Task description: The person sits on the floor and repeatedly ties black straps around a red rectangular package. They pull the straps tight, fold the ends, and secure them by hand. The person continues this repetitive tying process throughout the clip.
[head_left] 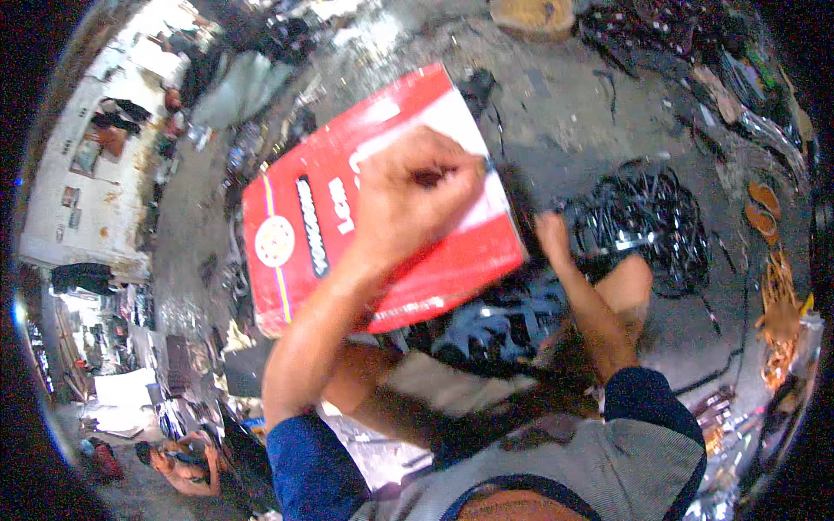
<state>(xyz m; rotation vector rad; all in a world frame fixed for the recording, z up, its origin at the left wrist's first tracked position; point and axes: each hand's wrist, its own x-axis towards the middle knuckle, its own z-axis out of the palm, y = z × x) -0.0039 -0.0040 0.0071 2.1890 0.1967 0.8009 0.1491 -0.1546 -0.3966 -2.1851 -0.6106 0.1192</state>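
Note:
A red and white cardboard carton (391, 286) stands tilted in front of me, with a round emblem on its left part. Over its upper right part is my left hand (417, 195), fingers curled closed near the carton's right edge; what they pinch, if anything, is too blurred to name. My right hand (553, 236) is beside the carton's lower right edge. Its fingers look curled closed, and their contents are hidden. Between my legs, below the carton, lie glossy dark pieces (504, 326), partly covered by it.
A tangled heap of shiny black strips (647, 221) lies on the floor to the right, with orange sandals (764, 213) beyond. A yellowish round object (532, 16) is at the far edge. Another person (187, 469) sits at lower left. Scraps line the pale wall (87, 191).

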